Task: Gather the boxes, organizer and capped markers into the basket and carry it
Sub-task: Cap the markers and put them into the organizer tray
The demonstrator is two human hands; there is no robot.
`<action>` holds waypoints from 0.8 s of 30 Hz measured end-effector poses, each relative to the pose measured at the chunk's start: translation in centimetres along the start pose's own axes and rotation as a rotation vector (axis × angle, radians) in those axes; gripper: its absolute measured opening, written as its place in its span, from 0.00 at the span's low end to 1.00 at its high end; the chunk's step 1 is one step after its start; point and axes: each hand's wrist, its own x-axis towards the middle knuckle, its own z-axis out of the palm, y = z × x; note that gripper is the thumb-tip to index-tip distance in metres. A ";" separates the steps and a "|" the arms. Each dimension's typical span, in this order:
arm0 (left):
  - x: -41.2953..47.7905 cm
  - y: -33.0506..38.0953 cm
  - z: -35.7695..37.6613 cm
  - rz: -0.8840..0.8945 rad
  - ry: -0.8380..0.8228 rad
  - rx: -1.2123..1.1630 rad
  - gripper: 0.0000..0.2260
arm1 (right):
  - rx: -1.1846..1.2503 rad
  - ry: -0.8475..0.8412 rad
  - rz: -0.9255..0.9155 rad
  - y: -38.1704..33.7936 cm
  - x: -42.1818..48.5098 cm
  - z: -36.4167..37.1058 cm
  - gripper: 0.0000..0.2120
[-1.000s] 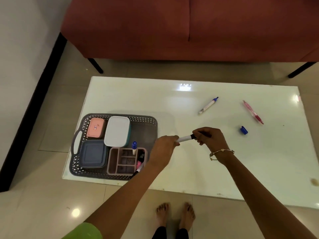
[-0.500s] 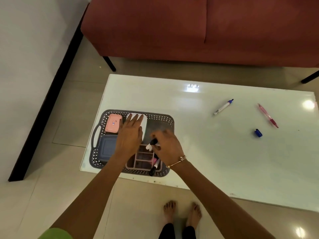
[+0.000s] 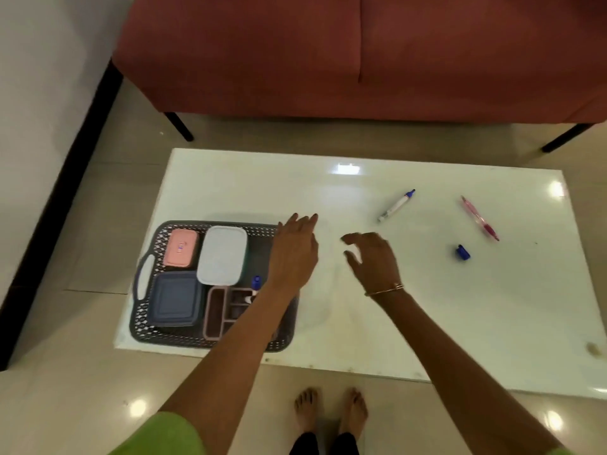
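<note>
The dark grey plastic lattice basket (image 3: pixel 164 336) sits at the 8 o'clock corner of the shiny white table (image 3: pixel 427 323). It holds three lidded boxes (image 3: pixel 222 254) and the pink plastic organizer (image 3: pixel 215 311).

The left hand (image 3: pixel 294 254) and right hand (image 3: pixel 374 257) hover empty, with fingers loose and spread.

At 2 o'clock the white marker (image 3: pixel 395 205) looks uncapped. If it goes in without its small blue cap (image 3: pixel 463 252), ink may smear.

A red sofa (image 3: pixel 361 60) stands at 12 o'clock.

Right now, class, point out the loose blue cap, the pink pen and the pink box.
blue cap (image 3: pixel 463 252), head view, middle of the cap.
pink pen (image 3: pixel 480 219), head view, middle of the barrel.
pink box (image 3: pixel 180 247), head view, centre of its lid.
</note>
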 end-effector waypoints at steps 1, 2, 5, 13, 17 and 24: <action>0.5 1.4 1.6 0.016 -0.023 -0.003 0.19 | 0.000 0.028 0.078 2.3 0.1 -1.0 0.13; 1.0 2.8 3.5 0.039 -0.056 0.007 0.19 | -0.006 0.042 0.167 4.8 0.1 -1.9 0.11; 2.8 6.0 8.8 0.121 -0.140 0.072 0.19 | -0.043 0.054 0.372 12.1 0.2 -4.0 0.10; 10.7 7.8 18.2 0.181 -0.134 0.356 0.21 | -0.165 -0.045 0.616 22.8 0.7 -4.2 0.21; 13.4 8.1 19.9 0.150 -0.149 0.477 0.21 | -0.183 -0.054 0.608 24.7 0.5 -3.2 0.19; 14.8 9.4 20.3 0.075 -0.146 0.471 0.13 | -0.071 0.065 0.633 25.5 -0.2 -2.9 0.12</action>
